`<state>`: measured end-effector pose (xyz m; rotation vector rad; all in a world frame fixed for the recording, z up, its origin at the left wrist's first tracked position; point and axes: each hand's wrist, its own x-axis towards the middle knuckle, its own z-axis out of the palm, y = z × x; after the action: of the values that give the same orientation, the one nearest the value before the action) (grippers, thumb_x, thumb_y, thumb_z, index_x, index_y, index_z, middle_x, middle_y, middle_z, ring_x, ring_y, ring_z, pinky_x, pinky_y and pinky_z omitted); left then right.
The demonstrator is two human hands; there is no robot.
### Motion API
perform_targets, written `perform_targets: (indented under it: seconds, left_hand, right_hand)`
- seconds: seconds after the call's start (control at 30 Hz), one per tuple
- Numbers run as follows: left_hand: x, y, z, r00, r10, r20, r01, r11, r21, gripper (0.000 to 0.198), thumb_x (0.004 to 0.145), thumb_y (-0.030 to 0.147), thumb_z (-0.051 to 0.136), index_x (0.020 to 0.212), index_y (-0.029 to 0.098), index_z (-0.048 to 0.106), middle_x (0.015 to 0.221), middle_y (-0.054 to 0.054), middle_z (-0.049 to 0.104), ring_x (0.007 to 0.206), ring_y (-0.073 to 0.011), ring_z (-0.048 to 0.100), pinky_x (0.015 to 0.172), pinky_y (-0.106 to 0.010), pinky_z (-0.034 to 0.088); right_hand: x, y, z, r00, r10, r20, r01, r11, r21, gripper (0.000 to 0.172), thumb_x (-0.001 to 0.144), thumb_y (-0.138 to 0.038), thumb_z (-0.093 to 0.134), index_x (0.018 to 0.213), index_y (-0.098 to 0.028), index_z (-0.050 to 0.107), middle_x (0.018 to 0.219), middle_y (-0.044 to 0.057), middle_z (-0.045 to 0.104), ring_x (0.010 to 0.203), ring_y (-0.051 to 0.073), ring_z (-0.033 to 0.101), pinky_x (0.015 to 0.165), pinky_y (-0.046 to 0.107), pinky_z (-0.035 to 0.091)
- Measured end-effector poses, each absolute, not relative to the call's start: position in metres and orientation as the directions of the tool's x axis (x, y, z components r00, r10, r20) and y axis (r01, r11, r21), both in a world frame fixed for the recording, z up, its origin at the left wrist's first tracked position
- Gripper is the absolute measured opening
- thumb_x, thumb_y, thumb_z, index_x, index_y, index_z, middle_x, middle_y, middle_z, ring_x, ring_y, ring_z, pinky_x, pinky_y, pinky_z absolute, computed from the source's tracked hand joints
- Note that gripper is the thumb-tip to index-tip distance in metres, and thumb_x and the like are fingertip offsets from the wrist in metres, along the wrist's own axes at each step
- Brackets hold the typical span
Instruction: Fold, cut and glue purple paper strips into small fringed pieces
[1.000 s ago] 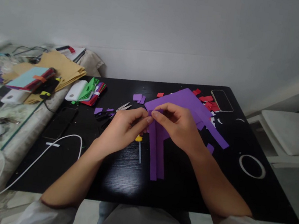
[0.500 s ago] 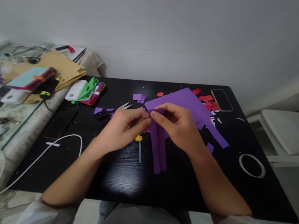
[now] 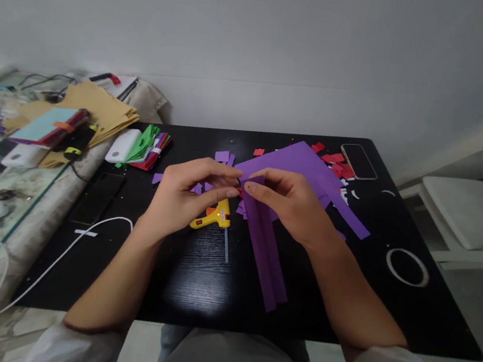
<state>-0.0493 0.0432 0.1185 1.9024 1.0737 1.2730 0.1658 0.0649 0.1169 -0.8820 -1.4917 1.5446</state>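
My right hand (image 3: 287,202) pinches the upper end of a folded purple paper strip (image 3: 263,247) between thumb and fingers. The strip has a lengthwise crease and slants down toward the table's front edge. Just left of that end is my left hand (image 3: 192,192), thumb and fingers apart, with nothing seen between them. Below the left hand lies a yellow glue gun (image 3: 214,216), a clear glue stick (image 3: 226,245) poking out of it. Behind the right hand, a large purple sheet (image 3: 292,158) lies flat, partly covered by the hand.
Red paper scraps (image 3: 342,170) and a phone (image 3: 360,162) lie at the back right. A roll of tape (image 3: 408,267) is at the right. Bundled coloured paper (image 3: 151,147), a dark phone (image 3: 97,200) and a white cable (image 3: 121,219) occupy the left side.
My left hand has opened and moved slightly left, off the strip, uncovering the glue gun. The strip's lower end has swung right and toward me, still in my right hand.
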Motion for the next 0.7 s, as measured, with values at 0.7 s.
perform_targets:
  seconds: [0.7]
  left_hand:
    - [-0.0492,0.0482,0.1141,0.300,0.712,0.635,0.377,-0.700,0.607,0.012,0.088,0.021,0.084,0.101,0.023,0.084,0.091,-0.003,0.083,0.081,-0.0163,0.077,0.075,-0.027,0.061]
  right_hand:
    - [0.1680,0.0686,0.1124,-0.512,0.859,0.015,-0.043,-0.008,-0.999,0.023,0.087,-0.043,0.082,0.094,-0.022,0.080,0.088,0.002,0.078,0.082,0.017,0.070,0.073,0.028,0.056]
